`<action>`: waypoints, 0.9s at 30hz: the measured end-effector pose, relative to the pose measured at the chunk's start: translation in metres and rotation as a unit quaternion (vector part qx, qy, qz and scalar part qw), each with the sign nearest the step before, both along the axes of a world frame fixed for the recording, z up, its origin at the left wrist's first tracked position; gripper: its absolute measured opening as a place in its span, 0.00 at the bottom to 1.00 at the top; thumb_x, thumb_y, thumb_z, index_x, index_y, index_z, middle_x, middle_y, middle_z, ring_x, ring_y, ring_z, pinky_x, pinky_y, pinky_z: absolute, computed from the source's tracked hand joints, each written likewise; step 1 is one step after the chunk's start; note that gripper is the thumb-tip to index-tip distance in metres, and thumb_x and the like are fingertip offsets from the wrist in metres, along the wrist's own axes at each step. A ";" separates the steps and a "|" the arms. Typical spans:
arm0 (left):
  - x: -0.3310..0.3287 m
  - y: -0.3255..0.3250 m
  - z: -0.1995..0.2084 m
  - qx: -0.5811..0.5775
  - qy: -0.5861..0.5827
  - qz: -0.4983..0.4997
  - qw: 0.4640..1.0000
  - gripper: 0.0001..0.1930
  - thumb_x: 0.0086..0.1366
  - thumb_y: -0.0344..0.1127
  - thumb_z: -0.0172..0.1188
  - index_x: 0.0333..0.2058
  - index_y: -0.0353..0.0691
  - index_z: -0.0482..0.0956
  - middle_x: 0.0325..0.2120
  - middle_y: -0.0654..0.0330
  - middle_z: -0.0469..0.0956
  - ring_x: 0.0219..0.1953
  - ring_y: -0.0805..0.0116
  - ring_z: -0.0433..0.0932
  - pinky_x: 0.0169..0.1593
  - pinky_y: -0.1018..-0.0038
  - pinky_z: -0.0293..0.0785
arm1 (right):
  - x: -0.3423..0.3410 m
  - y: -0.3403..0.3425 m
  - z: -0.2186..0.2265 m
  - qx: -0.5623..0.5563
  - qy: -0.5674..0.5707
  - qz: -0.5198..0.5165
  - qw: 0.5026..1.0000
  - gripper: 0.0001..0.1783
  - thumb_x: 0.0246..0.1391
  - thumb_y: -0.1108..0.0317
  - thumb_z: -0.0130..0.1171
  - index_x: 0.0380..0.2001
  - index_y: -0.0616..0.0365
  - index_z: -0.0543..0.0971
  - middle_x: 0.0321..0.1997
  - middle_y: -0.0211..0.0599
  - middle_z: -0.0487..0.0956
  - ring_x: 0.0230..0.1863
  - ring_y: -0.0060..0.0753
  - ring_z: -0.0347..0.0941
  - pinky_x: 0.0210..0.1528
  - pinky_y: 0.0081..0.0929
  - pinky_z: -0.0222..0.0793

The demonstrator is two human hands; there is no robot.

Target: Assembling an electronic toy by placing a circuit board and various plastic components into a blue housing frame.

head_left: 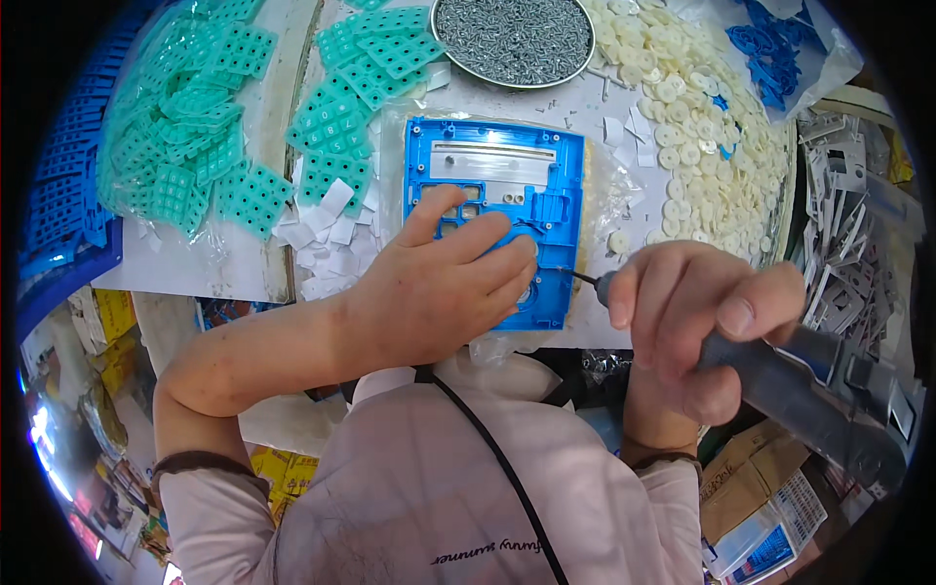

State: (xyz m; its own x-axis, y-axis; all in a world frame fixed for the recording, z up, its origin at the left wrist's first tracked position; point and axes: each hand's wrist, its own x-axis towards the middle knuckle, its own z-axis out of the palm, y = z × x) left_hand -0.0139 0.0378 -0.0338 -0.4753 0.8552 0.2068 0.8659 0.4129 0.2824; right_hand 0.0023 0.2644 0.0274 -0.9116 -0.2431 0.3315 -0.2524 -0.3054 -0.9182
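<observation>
A blue plastic housing (570, 205) lies open side up on a clear plastic bag on the white table. It has a pale strip near its far edge, square key openings and screw posts. My left hand (444, 268) rests over its lower left part, fingers apart and pressing on it; the thumb is hidden. Whatever lies under the fingers cannot be seen. My right hand (697, 322) is wrapped round a dark grey electric screwdriver (809, 400). Its thin bit points left, with the tip at the housing's right edge; whether it touches is unclear.
Green rubber keypads (185, 127) are heaped at the left, near white paper pieces (327, 219). A round metal dish of screws (512, 39) stands at the back. Cream plastic discs (697, 127) spread over the right. Grey plastic parts (843, 244) fill the far right side.
</observation>
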 end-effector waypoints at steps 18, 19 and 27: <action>-0.003 0.000 -0.011 0.114 -0.030 0.020 0.993 0.06 0.59 0.39 0.60 0.34 0.51 0.84 0.36 0.70 0.74 0.45 0.69 0.73 0.61 0.56 0.58 | -0.005 -0.037 -0.032 0.101 0.058 0.006 0.993 0.16 0.58 0.70 0.69 0.37 0.54 0.68 0.21 0.32 0.71 0.22 0.31 0.69 0.31 0.35 0.72; -0.003 -0.002 -0.011 0.117 -0.039 0.016 0.992 0.06 0.59 0.39 0.60 0.34 0.51 0.84 0.37 0.69 0.75 0.44 0.68 0.73 0.61 0.56 0.58 | -0.010 -0.036 -0.033 0.084 0.052 0.018 0.995 0.17 0.57 0.69 0.70 0.38 0.54 0.68 0.20 0.31 0.70 0.21 0.30 0.69 0.30 0.34 0.71; -0.023 -0.047 0.009 0.175 -0.106 0.057 0.977 0.17 0.51 0.37 0.71 0.41 0.48 0.84 0.44 0.64 0.79 0.48 0.58 0.77 0.50 0.56 0.70 | -0.022 0.016 0.000 -0.010 0.054 -0.037 0.998 0.29 0.53 0.57 0.75 0.50 0.54 0.69 0.18 0.24 0.72 0.19 0.24 0.67 0.25 0.32 0.69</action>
State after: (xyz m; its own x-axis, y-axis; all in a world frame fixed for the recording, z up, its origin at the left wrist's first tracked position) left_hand -0.0371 -0.0089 -0.0252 -0.6270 0.6891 0.3632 0.7267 0.3496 0.5914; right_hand -0.0201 0.2807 0.0274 -0.8860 -0.1687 0.4319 -0.3714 -0.2995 -0.8789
